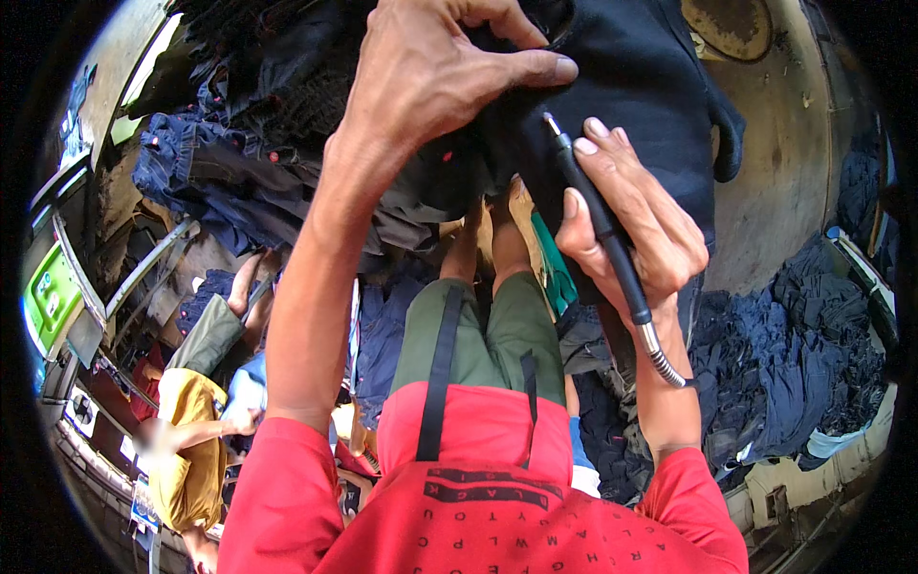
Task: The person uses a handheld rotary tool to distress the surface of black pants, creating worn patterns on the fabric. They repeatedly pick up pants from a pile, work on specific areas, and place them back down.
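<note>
Black trousers or a similar dark denim garment (622,67) are spread in front of me at the top of the view. My left hand (435,77) bends over the cloth, its thumb and index finger curled round a dark fold; the other fingers are partly cut off by the upper edge. In my right hand (641,215) is a black pen-shaped handpiece (598,206), gripped between thumb and fingers. Its slim metal tip points up and left, a short way below my left thumb. From its lower end a metal spring sleeve bends toward my wrist.
Blue jeans (206,177) are heaped to the left, and a large pile of dark denim (789,354) lies to the right. A person in yellow clothing (186,440) is at the lower left. A round brown stool-like disc (732,24) stands at the upper right.
</note>
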### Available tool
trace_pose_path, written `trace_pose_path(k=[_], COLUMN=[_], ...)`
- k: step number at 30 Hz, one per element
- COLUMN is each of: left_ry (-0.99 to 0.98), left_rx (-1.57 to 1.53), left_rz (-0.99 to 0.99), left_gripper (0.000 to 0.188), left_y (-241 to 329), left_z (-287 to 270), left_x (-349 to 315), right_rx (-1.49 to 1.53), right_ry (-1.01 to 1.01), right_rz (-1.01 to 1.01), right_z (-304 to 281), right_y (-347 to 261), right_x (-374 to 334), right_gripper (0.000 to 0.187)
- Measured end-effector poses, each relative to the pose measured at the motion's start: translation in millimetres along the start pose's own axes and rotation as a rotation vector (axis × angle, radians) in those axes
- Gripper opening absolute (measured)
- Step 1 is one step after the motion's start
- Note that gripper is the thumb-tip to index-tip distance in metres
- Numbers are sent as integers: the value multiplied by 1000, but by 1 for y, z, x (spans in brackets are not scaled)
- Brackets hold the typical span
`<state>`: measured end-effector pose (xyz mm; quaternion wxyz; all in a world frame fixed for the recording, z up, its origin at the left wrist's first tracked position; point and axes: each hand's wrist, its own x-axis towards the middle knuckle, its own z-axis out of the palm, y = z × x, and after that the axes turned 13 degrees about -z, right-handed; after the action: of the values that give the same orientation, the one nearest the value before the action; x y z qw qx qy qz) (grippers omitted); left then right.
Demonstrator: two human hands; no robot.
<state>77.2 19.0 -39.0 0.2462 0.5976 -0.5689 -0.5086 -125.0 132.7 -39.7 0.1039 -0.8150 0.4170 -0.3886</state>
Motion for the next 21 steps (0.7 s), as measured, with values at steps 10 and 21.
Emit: trace_pose_path(k=[10, 21], left_ry=[-27, -19], left_rx=[11, 12], left_rz=[-17, -22], left_gripper=[21, 21], left_y=[-2, -1], left_z=[-3, -2], left_x=[3, 0], right_rx=[11, 14], right_ry=[-2, -27], right_rz=[-3, 24], right_z=[0, -8], right_y=[-1, -7], right_x=[-4, -12], right_gripper=[30, 30])
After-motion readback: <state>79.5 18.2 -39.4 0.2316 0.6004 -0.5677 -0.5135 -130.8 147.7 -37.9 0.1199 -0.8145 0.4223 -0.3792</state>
